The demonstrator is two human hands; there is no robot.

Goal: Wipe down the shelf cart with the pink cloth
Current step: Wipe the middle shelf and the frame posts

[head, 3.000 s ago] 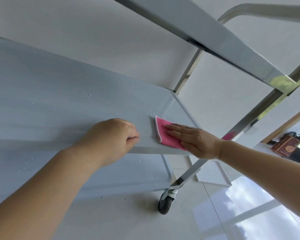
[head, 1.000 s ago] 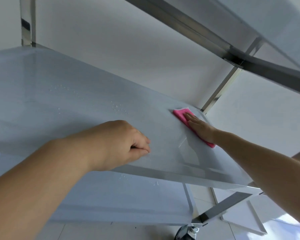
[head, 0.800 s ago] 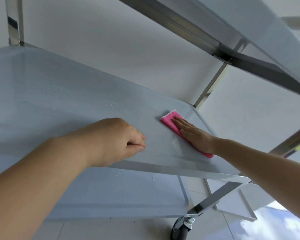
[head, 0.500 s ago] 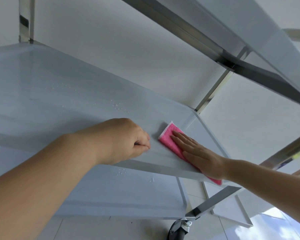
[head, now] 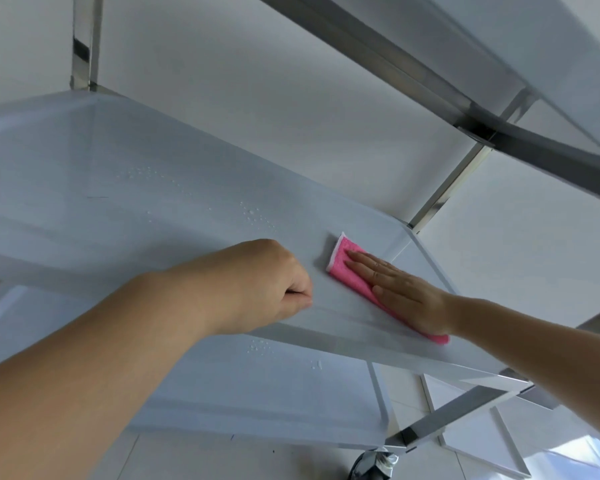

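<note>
The steel shelf cart fills the view; its middle shelf [head: 146,216] is wet with small drops. A pink cloth [head: 347,266] lies on the right part of that shelf, near the front edge. My right hand [head: 400,294] presses flat on the cloth with straight fingers and covers most of it. My left hand [head: 264,285] is curled into a fist that rests on the shelf by its front edge, just left of the cloth, with nothing seen in it.
The top shelf [head: 499,109] overhangs at the upper right. Chrome posts [head: 444,192] stand at the shelf's far corners. The bottom shelf [head: 257,396] carries water drops, and a caster wheel [head: 373,465] sits on the tiled floor below.
My right hand has slid the pink cloth from the shelf's far right corner toward the front edge and nearer my left fist. The left hand has stayed in place.
</note>
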